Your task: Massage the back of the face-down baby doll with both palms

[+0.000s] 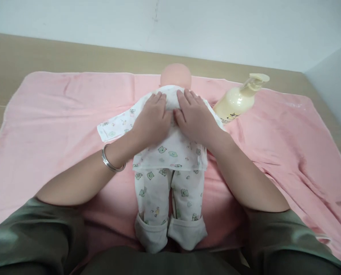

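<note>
Head view: white printed cloth trousers with turned-up cuffs (156,191) are covering the near end of a smooth-headed baby doll (176,75), which is lying lengthwise on a pink plush blanket (58,160), its face not showing. Farther up, the left hand (153,120), above a silver metal bangle (109,162), and the right hand (197,118) are resting spread and ungrasping on its white printed cotton shirt (170,156). Uneven pressure is risking bunched cloth or a rolling doll; a rightward elbow swing is threatening the cream pump bottle (236,101) just beyond the right forearm. Behind, a pale wooden bench (73,53) is meeting a white wall (205,26).
</note>
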{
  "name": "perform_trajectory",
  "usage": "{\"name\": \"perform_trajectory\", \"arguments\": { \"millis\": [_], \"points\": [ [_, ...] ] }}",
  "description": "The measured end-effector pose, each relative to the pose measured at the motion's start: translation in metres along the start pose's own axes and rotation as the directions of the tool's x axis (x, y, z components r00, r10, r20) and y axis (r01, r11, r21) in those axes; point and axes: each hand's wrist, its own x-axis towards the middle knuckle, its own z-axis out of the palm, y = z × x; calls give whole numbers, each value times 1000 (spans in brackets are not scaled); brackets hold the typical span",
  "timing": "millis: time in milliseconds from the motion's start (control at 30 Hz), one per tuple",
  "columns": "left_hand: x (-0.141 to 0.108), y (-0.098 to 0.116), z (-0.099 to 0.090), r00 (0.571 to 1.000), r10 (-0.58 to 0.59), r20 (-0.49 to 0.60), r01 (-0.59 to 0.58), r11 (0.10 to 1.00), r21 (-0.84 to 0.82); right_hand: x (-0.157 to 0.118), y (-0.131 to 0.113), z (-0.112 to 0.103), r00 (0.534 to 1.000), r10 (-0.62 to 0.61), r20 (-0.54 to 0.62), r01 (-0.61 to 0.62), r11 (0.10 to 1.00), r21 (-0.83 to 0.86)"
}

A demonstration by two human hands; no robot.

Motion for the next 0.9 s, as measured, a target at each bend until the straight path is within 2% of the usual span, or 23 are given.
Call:
{"name": "perform_trajectory", "arguments": {
  "millis": [100,167,300,433,533,733,800,900],
  "points": [
    [16,-11,-2,999,-45,-28,44,999,-31,-17,-21,-2,1000,-25,-1,25,997,-69],
    [18,-14,1,997,-52,-51,51,999,-7,-20,-27,-2,999,-41,10,41,997,-68],
    [-1,-3,11,992,25,-124,-19,999,43,-1,-8,1,998,29,55,-32,998,57],
    [-24,14,15,990,102,-99,-92,991,101,21,14,8,994,107,20,-109,981,161],
    [-18,11,14,995,67,-80,-62,997,54,14,9,9,992,123,-7,-121,985,125],
    [17,-23,14,989,-61,-135,45,992,-120,-24,-22,4,998,30,-47,-29,999,15],
    [15,-21,15,988,-60,-144,44,993,-112,-22,-20,3,1000,12,-11,-11,999,50],
    [-4,-4,14,992,-2,-130,-3,999,-37,-2,-3,4,998,37,54,-44,989,138]
  ]
}}
